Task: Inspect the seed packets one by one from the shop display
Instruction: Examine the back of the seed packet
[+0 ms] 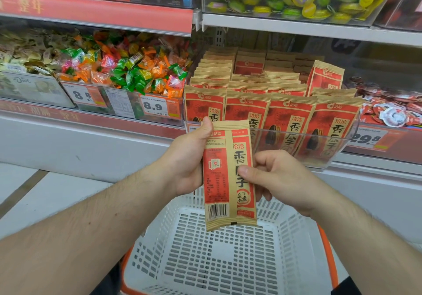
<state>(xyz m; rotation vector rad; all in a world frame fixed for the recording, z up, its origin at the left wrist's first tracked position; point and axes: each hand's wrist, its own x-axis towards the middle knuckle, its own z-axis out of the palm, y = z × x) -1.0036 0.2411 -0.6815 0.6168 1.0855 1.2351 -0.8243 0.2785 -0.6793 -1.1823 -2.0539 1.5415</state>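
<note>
Over the white basket point(205, 249), near the shelf, one seed packet point(229, 176) stands up between two hands. Its back side with the bar code faces us. My left hand point(189, 164) grips its left edge and my right hand point(274, 178) pinches its right edge. It looks light, thin and bendy, so the edges seem best to hold. Far behind, more packets point(292, 112) stand in a clear bin point(338, 155). Candies point(127, 71) sit to the left. Nothing blocks the way.
</note>
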